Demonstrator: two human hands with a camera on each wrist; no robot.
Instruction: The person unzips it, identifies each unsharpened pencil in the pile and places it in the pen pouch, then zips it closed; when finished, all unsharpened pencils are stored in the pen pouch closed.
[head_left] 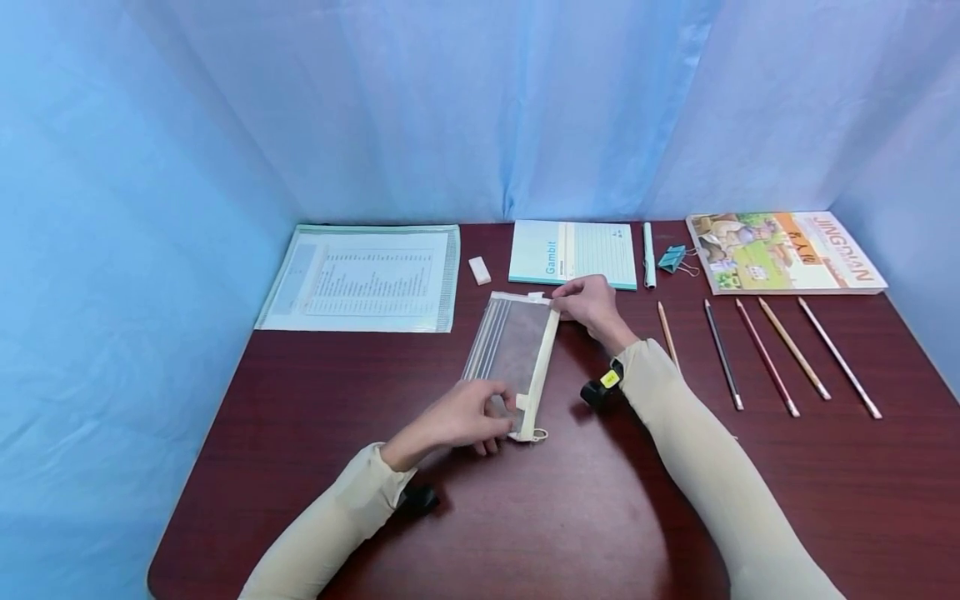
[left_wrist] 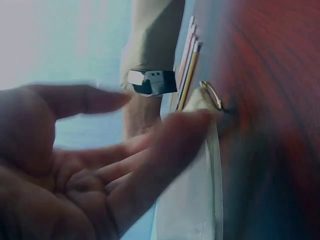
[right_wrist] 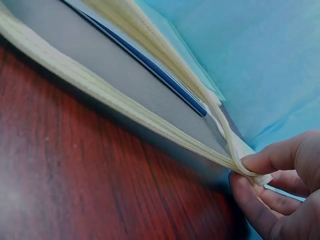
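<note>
A see-through mesh zipper pouch [head_left: 517, 337] with a cream zipper edge lies on the table, pale stripes along its left side. My right hand [head_left: 590, 305] pinches the far corner of the zipper edge between thumb and fingers. In the right wrist view the pouch's mouth gapes, and a slim dark blue stick [right_wrist: 150, 65] shows within it. My left hand [head_left: 462, 414] is at the pouch's near end, beside the zipper's pull ring [head_left: 540, 434]. The left wrist view shows its thumb apart from the fingers, one fingertip at the zipper's end.
Several pencils [head_left: 772, 358] lie in a row on the right. Along the back are a document sleeve [head_left: 367, 279], an eraser [head_left: 479, 270], a Gambit notebook [head_left: 573, 252], a white pen [head_left: 649, 254], a teal binder clip [head_left: 671, 258] and a thick book [head_left: 783, 252]. Curtains surround the table.
</note>
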